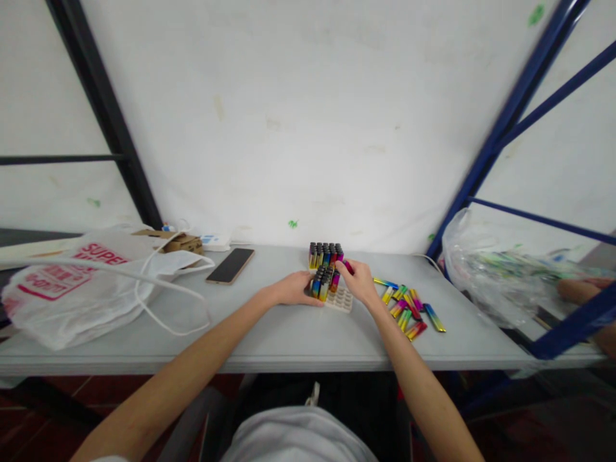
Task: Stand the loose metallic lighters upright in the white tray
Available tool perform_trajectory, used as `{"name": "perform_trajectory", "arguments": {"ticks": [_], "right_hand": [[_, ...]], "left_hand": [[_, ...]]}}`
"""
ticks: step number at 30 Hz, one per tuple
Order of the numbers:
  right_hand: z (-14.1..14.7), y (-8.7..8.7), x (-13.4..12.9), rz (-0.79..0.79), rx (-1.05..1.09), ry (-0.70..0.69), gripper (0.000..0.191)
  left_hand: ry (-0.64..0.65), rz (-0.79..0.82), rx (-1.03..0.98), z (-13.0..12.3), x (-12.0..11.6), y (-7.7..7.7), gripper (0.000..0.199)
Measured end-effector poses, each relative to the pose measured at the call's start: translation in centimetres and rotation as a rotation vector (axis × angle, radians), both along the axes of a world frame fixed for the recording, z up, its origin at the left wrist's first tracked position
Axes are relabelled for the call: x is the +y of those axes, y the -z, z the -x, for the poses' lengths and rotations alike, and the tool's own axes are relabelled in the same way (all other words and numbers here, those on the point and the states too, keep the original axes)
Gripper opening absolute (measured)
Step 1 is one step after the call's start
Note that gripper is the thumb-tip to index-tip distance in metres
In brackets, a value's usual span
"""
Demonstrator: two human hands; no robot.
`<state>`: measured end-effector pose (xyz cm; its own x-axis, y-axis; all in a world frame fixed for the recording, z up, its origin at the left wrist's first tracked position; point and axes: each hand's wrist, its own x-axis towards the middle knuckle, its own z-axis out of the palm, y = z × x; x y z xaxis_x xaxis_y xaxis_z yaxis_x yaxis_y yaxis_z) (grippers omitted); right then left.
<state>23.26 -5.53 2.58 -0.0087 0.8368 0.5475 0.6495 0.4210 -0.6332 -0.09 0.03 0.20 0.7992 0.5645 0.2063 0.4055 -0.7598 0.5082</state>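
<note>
Bunch of shiny lighters (408,310) just lying around at the white tray's (342,301) 3 o'clock, left hand (294,289) gripping its 9 o'clock side, right hand (358,280) pinching a purple lighter (348,266).

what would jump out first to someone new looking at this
Probably the pile of shiny, multicoloured lighters on the grey table, just right of the right hand. Then the pale tray by the left hand, partly filled with upright lighters. The white plastic bag with red print at far left also stands out.
</note>
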Motion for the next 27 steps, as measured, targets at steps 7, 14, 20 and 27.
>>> {"name": "perform_trajectory", "arguments": {"ticks": [7, 14, 20, 27], "right_hand": [[-0.2, 0.2, 0.3, 0.017, -0.006, 0.025, 0.044], [-2.0, -3.0, -1.9, 0.276, -0.178, -0.348, 0.045], [-4.0, -5.8, -4.6, 0.216, -0.322, -0.411, 0.038], [-3.6, -5.2, -3.7, 0.27, -0.376, -0.33, 0.034]], "left_hand": [[0.005, -0.008, 0.0, 0.0, 0.0, 0.0, 0.067], [-0.016, -0.015, 0.01, -0.2, -0.4, -0.3, 0.061], [-0.005, 0.009, 0.008, -0.1, -0.3, -0.3, 0.062], [-0.013, 0.0, 0.025, -0.1, -0.2, -0.2, 0.063]]}}
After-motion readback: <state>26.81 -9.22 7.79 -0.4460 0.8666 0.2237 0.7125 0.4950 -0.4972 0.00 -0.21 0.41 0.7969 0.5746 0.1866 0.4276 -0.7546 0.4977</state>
